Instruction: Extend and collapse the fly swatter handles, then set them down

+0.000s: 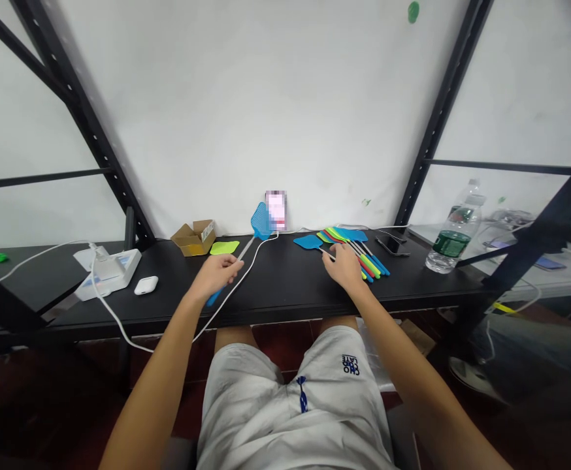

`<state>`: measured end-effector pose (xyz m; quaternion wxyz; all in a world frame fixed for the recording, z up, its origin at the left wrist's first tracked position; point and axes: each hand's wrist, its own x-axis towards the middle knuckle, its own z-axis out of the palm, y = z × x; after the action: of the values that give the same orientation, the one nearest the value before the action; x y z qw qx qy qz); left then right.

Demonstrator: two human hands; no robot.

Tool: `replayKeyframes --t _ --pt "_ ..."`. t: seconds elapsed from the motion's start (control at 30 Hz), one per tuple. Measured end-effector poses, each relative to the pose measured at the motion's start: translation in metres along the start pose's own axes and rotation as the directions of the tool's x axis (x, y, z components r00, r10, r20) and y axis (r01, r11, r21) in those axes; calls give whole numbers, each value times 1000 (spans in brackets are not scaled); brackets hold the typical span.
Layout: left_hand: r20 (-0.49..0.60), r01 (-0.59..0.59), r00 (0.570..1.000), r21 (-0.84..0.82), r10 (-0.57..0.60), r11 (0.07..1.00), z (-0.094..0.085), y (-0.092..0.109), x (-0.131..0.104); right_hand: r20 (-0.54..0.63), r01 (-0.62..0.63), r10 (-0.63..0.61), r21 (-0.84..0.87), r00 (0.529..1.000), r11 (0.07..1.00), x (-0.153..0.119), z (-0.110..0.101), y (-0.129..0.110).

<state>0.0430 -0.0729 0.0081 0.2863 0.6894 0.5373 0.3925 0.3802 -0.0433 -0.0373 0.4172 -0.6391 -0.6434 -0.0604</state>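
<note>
My left hand [217,275] is closed on the metal rod of a blue fly swatter [262,220], whose mesh head tilts up before a phone and whose blue handle end shows below the hand. A yellow-green swatter head [225,247] lies just behind that hand. At the right, my right hand [343,264] is at the rod of a second blue swatter [308,242], its fingers bent around it. Beside it lies a fanned group of several swatters [374,260] with blue, yellow-green and red parts; my right hand covers some of them.
An open cardboard box [195,243], white earbud case [146,285] and white power strip [114,274] stand left on the black table [276,287]. A lit phone [276,209] leans on the wall, its cable crossing the table. Right are a dark phone [392,245] and water bottles [455,238].
</note>
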Motion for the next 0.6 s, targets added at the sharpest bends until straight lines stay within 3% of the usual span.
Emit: replayKeyframes --t 0.13,0.2,0.3,0.47,0.6 --pt "-125 80 991 262 -49 962 -29 -20 5 136 6 28 -238 990 971 -3 12 5" --pt "-207 159 975 389 -82 908 -37 -30 9 159 11 35 -279 987 960 -5 16 5" --pt "-300 202 953 540 -37 817 -46 -44 14 163 15 37 -304 986 953 -6 18 5" --pt "-263 220 962 589 -73 777 -51 -57 19 182 19 44 -330 982 944 -7 16 3" --pt "-256 249 962 667 -99 702 -42 -57 21 210 15 63 -351 976 936 -7 14 1"
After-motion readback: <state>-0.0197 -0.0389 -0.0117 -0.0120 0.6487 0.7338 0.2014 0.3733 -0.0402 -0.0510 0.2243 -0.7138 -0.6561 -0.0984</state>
